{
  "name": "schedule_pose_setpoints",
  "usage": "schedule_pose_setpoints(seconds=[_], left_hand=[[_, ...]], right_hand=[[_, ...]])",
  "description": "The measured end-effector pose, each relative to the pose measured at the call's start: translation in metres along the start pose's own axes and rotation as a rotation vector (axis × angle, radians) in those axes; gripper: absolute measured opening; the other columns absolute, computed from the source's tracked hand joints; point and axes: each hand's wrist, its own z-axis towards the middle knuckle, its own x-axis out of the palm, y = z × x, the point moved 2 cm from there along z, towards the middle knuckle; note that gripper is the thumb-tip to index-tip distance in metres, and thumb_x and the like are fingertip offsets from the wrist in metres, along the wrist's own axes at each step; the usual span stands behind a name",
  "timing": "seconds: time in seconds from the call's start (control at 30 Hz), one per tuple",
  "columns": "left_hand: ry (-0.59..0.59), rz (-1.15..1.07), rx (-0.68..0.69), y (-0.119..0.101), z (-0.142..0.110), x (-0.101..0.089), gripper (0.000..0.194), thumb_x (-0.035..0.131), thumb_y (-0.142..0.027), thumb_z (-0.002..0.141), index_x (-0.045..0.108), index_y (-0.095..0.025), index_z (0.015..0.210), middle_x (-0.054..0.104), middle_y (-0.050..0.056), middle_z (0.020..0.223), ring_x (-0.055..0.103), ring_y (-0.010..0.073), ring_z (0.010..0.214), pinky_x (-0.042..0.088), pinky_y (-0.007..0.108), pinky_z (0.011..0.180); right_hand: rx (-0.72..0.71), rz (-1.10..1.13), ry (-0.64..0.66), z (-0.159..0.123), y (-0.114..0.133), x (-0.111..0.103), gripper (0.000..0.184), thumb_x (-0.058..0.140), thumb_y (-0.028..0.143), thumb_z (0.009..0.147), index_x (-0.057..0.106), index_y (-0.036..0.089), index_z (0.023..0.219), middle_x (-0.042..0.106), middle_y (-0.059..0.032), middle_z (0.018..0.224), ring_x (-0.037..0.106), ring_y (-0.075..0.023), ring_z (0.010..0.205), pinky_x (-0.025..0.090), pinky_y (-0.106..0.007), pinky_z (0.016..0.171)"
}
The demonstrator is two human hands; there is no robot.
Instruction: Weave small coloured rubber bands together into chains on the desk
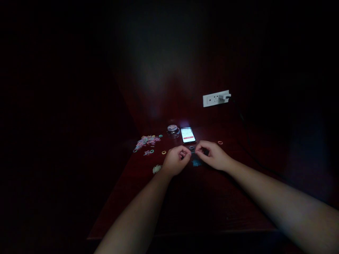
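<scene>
My left hand [177, 159] and my right hand [212, 154] face each other over the dark red table, both closed in a pinch. A small teal elastic hair band [193, 152] spans the short gap between their fingertips. Just below lies a little heap of blue bands [196, 163]. Beyond the fingertips sits a single dark-looking band [191, 148]. A pale cream-coloured pile of bands [157, 169] is beside my left wrist, partly covered by it.
A large mixed heap of pink and other coloured bands [148, 141] spreads over the far left. A round clear jar [173, 131] stands beside a lit phone [188, 135]. Loose yellow [164, 152] and orange [220, 143] bands lie apart. A wall socket [215, 98] holds a plugged-in charger.
</scene>
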Motion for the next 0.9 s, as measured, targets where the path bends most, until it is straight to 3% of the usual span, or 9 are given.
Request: schedule_pose_setpoints(seconds=[0.27,0.37,0.7,0.9], left_hand=[[0.021,0.006,0.023,-0.0013,-0.001,-0.0008,0.01,0.06,-0.023,0.08,0.065,-0.016,0.087,0.067,0.003,0.08,0.058,0.0106,0.068,0.045,0.022,0.062],[0.035,-0.006,0.044,-0.0032,-0.0015,-0.0003,0.019,0.066,-0.025,0.076,0.064,-0.017,0.094,0.068,0.004,0.086,0.059,0.0114,0.072,0.046,0.023,0.065],[0.007,0.001,0.014,0.0008,0.0005,0.0008,0.015,0.06,-0.029,0.082,0.066,-0.016,0.088,0.068,0.003,0.08,0.059,0.0111,0.069,0.045,0.022,0.06],[0.016,-0.001,0.02,-0.0002,-0.0003,0.001,0.016,0.059,-0.029,0.083,0.067,-0.017,0.09,0.068,0.003,0.081,0.059,0.0114,0.069,0.046,0.022,0.061]], right_hand=[[0.011,0.003,0.014,-0.0001,0.0009,-0.0002,0.008,0.056,0.02,0.082,0.06,0.016,0.076,0.059,-0.0029,0.072,0.054,-0.0142,0.065,0.044,-0.026,0.061],[0.009,0.002,0.024,0.0002,0.0005,0.0002,0.008,0.056,0.02,0.082,0.061,0.016,0.076,0.059,-0.0029,0.072,0.054,-0.0141,0.066,0.044,-0.026,0.061],[0.013,0.016,0.004,0.0003,-0.0017,0.0009,0.009,0.057,0.022,0.082,0.06,0.016,0.077,0.059,-0.0032,0.073,0.055,-0.0145,0.067,0.045,-0.027,0.063],[0.05,0.054,0.022,-0.0004,-0.0013,0.0024,0.012,0.057,0.023,0.081,0.062,0.015,0.089,0.061,-0.0042,0.076,0.056,-0.0147,0.067,0.046,-0.026,0.062]])
